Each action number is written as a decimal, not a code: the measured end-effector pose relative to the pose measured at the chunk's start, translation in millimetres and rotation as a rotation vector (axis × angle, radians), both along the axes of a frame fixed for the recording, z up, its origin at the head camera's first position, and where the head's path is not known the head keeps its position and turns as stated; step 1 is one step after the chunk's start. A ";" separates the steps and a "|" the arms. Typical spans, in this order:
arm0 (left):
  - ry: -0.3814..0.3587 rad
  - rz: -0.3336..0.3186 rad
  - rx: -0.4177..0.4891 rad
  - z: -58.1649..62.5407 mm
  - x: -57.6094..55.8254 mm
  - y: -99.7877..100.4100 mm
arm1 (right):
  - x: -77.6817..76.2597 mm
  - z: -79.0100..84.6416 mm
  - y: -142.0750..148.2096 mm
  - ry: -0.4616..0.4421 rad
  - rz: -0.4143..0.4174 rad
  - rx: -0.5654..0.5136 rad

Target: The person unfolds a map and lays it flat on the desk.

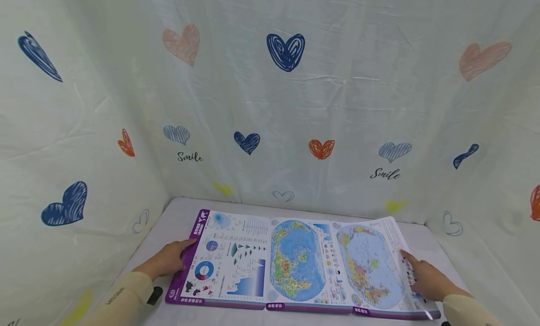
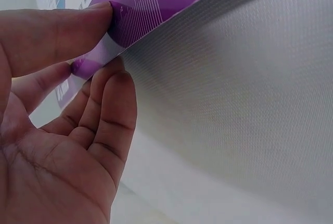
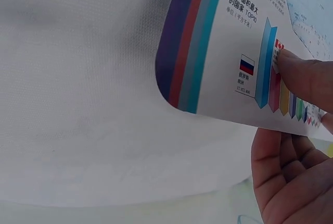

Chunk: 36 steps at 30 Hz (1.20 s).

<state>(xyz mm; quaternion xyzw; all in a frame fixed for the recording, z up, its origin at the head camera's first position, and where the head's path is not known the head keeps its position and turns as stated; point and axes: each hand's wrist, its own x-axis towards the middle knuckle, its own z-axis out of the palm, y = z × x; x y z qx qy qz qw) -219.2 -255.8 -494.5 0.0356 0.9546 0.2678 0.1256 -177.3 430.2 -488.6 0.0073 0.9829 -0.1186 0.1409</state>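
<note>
A fold-out world map [image 1: 295, 265] lies spread over the table, with a purple left border and creases between its panels. By its purple edge my left hand [image 1: 170, 258] holds it. In the left wrist view the thumb presses on the printed side near a centimetre ruler, and the other fingers [image 2: 117, 104] curl at the edge. My right hand [image 1: 432, 277] grips the opposite end. Seen from the right wrist, the thumb [image 3: 307, 81] lies over a colourful bar chart and the fingers are bent below the sheet's edge. The right panel is slightly raised and shiny.
The white table [image 1: 185, 206] stands against a pale curtain [image 1: 270, 101] printed with hearts and "Smile". Curtain also hangs on both sides. A small dark object [image 1: 155, 295] is near my left wrist.
</note>
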 end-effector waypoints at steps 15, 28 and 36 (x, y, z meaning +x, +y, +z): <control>0.032 0.013 -0.001 0.2 1.9 -1.1 | -2.8 -15.7 14.2 -0.081 -0.075 0.009; 0.094 0.014 -0.097 7.7 0.0 4.1 | 5.7 -1.7 14.7 -0.023 -0.014 0.031; 0.153 -0.015 -0.130 15.2 -7.3 9.9 | -2.9 18.0 2.7 -0.013 -0.001 0.032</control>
